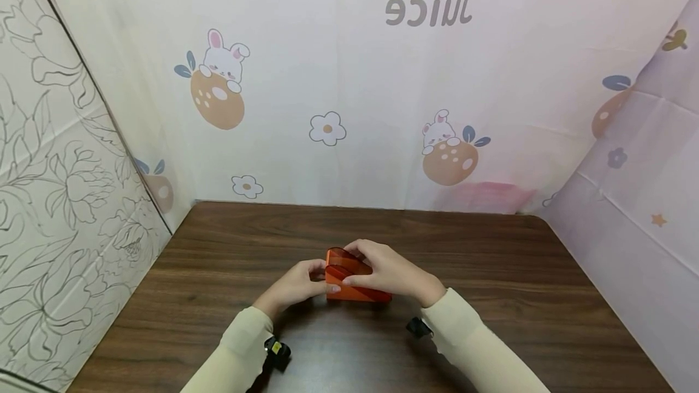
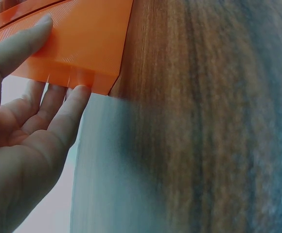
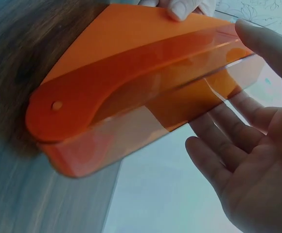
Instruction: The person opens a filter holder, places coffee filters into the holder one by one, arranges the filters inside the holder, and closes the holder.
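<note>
An orange plastic box (image 1: 355, 293) with a see-through orange hinged lid (image 3: 126, 104) stands on the table between both hands. My left hand (image 1: 297, 284) grips its left end, the thumb on the front face and the fingers against the end wall, as the left wrist view shows. From the right, my right hand (image 1: 390, 268) holds the lid, its thumb at the near edge and its fingers along the far side. A round hinge pin shows at the lid's rounded corner in the right wrist view. Whether anything lies inside cannot be made out.
The dark wood-grain table (image 1: 229, 241) has rounded far corners. Behind it hangs a pale curtain (image 1: 338, 77) printed with rabbits, fruit and flowers, and a flower-line panel (image 1: 71, 181) borders the left. Small black wrist cameras (image 1: 277, 353) sit at both cuffs.
</note>
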`<state>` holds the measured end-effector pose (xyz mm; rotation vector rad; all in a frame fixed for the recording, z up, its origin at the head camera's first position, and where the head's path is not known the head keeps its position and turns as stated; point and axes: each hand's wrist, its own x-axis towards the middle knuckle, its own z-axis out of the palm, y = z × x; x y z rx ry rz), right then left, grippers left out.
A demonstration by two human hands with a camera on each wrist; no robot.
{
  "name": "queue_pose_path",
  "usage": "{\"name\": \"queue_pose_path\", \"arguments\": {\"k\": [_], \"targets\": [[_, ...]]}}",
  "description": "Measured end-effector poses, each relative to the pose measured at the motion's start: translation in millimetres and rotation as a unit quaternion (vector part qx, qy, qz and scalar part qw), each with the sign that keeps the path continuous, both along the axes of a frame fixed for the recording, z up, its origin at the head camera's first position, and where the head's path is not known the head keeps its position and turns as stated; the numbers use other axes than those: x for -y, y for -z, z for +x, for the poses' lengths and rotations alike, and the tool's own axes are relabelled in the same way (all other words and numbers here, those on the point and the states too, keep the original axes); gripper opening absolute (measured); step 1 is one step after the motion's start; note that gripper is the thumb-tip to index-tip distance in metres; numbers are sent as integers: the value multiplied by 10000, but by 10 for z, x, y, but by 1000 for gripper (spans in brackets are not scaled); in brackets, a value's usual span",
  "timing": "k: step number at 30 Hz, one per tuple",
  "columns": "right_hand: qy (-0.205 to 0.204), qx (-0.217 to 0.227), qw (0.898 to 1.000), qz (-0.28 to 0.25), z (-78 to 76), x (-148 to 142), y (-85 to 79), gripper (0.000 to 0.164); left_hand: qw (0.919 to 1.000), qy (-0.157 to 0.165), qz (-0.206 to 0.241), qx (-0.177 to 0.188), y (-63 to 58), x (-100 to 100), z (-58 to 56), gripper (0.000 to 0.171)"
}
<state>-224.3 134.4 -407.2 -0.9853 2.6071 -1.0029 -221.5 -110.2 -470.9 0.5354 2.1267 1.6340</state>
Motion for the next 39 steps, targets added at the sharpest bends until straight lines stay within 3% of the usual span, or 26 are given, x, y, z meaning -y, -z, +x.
{"name": "queue_pose_path", "arguments": {"k": [9,24,39], "targets": [[80,159,9998,65,24,-152,31,62,9999,9,87,86,-6,-1,3,39],[335,159,9989,290,70,-330,13,62,9998,-113,-146,51,14,4,0,39],[392,65,9985,373,151,-566,89,65,9994,-173,-274,-143,-3,-9,24,35]]}}
